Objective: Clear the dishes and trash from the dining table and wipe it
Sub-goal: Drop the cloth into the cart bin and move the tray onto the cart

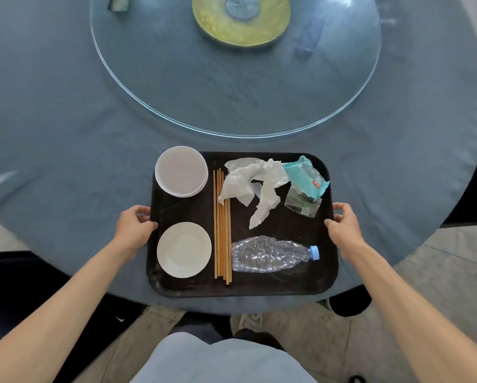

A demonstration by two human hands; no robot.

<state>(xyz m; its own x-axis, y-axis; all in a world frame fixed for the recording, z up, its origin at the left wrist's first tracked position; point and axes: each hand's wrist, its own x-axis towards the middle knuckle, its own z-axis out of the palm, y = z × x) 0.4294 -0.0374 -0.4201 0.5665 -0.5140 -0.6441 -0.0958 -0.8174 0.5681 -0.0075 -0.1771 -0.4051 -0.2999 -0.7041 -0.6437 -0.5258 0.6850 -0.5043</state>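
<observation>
A black tray (281, 286) sits at the near edge of the round table. My left hand (133, 225) grips its left rim and my right hand (344, 223) grips its right rim. On the tray stand a white bowl (180, 171) at the back left and a white plate (184, 249) at the front left. Several wooden chopsticks (221, 228) lie lengthwise beside them. A crumpled white napkin (255, 183), a teal and clear plastic wrapper (305, 185) and a crushed clear bottle with a blue cap (270, 254) fill the right half.
The table wears a blue cloth (66, 134). A glass turntable (232, 87) covers its middle, with a yellow-green dish (241, 20), a blue object (309, 37) and a small dark item (118, 4) on it. Dark chairs (16, 280) flank me.
</observation>
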